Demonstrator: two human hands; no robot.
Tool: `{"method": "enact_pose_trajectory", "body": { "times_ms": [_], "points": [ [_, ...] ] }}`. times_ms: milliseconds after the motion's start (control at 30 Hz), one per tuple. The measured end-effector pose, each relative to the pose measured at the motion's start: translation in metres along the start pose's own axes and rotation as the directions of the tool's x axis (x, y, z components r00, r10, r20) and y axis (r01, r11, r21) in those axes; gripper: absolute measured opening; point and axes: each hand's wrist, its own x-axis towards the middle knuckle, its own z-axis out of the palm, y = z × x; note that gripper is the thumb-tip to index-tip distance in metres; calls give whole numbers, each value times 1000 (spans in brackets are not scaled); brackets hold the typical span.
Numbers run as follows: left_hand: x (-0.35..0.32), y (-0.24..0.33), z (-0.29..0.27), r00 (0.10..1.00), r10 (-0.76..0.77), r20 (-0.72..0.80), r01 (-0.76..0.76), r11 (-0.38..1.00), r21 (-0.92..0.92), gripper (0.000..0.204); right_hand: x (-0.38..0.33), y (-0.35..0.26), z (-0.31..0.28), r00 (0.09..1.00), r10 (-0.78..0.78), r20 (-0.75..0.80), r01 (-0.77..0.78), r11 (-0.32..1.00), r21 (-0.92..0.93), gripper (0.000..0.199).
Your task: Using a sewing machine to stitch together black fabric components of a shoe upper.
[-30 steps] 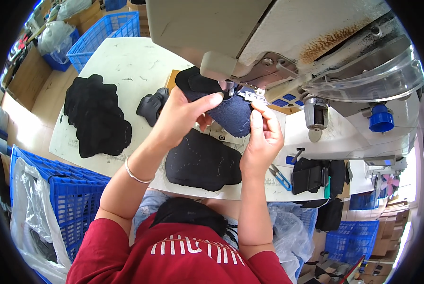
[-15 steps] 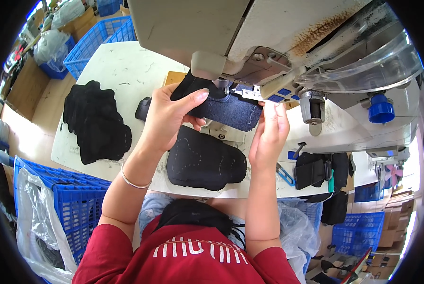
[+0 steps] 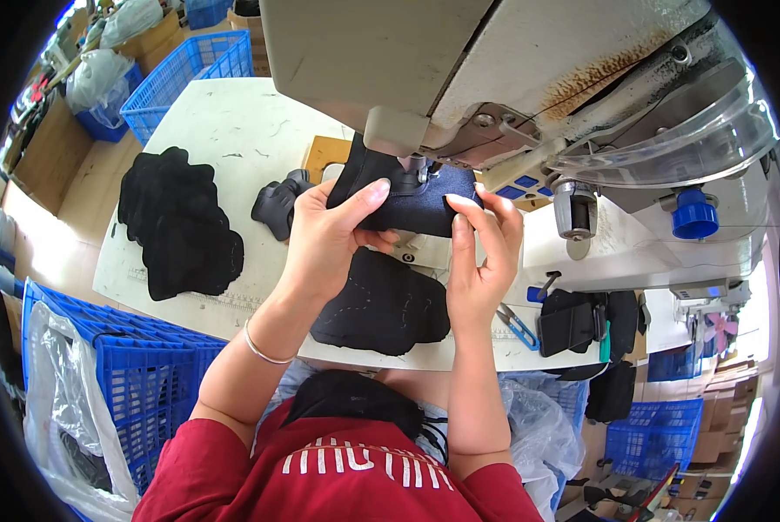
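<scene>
A dark blue-black fabric piece [image 3: 423, 211] lies under the needle area of a sewing machine [image 3: 355, 61]. My left hand [image 3: 338, 222] grips its left side, thumb on top and fingers curled beneath. At the right edge of the fabric, my right hand [image 3: 487, 239] pinches it between thumb and bent fingers. The presser foot [image 3: 418, 170] stands over the upper part of the piece, between my hands. Below them, a stack of black fabric pieces [image 3: 381, 309] with pale dashed marks rests near the table's front edge.
On the white table [image 3: 207, 113] lie a black fabric pile [image 3: 181, 226] at left, a black moulded object [image 3: 278, 204], and blue thread snips [image 3: 518, 328] beside black items [image 3: 568, 322] at right. Blue crates [image 3: 150, 383] stand around the table.
My right hand's fingers have moved onto the fabric's right edge and bent over it. The fabric has shifted under the machine, and my left hand sits slightly farther right in view.
</scene>
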Motion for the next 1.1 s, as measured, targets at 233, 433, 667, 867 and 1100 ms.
{"method": "enact_pose_trajectory", "body": {
  "times_ms": [233,433,667,867,1100],
  "points": [
    [-5,-3,7,999,35,-27,-35,999,12,21,10,7,-1,997,-80,15,80,997,14,15],
    [-7,-6,10,998,52,-47,-52,999,-3,18,18,6,-8,994,39,101,-41,999,19,17],
    [-3,-7,9,1000,12,-25,-15,994,-105,20,20,6,-6,994,9,109,-12,1000,25,19],
    [-2,-9,9,1000,-17,-15,15,989,-149,22,18,8,-3,990,92,107,-98,993,59,21],
    [-2,-5,11,998,31,-61,-36,996,-86,21,17,13,1,993,73,95,-76,997,30,24]
  ]
}}
